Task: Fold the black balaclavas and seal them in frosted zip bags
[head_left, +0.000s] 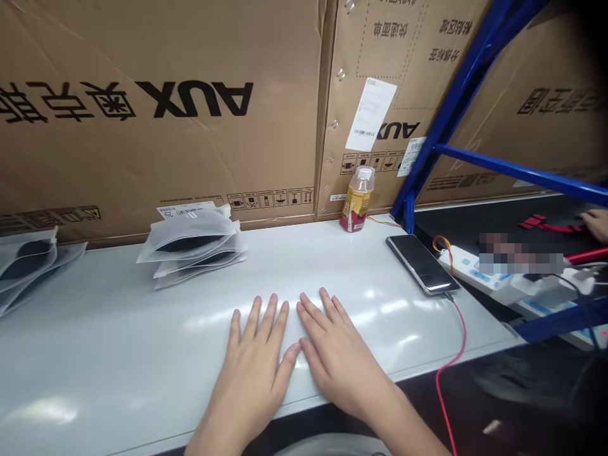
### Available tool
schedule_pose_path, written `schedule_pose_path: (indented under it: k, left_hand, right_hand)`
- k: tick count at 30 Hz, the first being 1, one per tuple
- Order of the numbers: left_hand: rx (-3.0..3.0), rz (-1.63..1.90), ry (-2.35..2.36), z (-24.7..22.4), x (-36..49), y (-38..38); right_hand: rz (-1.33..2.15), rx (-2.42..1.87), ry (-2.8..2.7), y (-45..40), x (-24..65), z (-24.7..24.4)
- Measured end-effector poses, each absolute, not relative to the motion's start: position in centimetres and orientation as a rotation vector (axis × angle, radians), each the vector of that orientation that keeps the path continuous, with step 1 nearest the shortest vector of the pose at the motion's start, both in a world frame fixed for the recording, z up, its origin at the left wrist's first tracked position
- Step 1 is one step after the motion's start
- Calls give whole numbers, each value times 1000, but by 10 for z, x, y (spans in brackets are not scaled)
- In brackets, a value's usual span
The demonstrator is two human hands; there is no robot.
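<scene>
My left hand and my right hand lie flat and side by side on the pale grey tabletop, palms down, holding nothing. Their thumbs nearly touch. Nearest to them, up and to the right, a black smartphone lies face up and wired to a red charging cable. A stack of clear plastic pouches with dark contents sits beyond my left hand, and more pouches lie at the far left edge.
A plastic drink bottle stands against large cardboard AUX cartons along the back of the table. A blue metal shelf frame rises at right. Beyond the table's right end are a white power strip and another person's hand.
</scene>
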State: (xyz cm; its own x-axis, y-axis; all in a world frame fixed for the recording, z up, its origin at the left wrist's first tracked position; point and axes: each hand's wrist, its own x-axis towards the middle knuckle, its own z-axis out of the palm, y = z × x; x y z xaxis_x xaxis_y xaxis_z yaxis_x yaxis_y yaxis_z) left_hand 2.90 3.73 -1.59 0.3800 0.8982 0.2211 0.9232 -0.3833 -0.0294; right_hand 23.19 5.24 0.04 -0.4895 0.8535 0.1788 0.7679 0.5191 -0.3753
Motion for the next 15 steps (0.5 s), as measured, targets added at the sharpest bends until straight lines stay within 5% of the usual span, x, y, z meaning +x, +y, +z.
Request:
schedule_pose_path:
  k: [15]
  left_hand:
    - [-2507,-217,-1675,-14,32,39]
  right_hand:
    - [364,-1357,-2417,52,232,2]
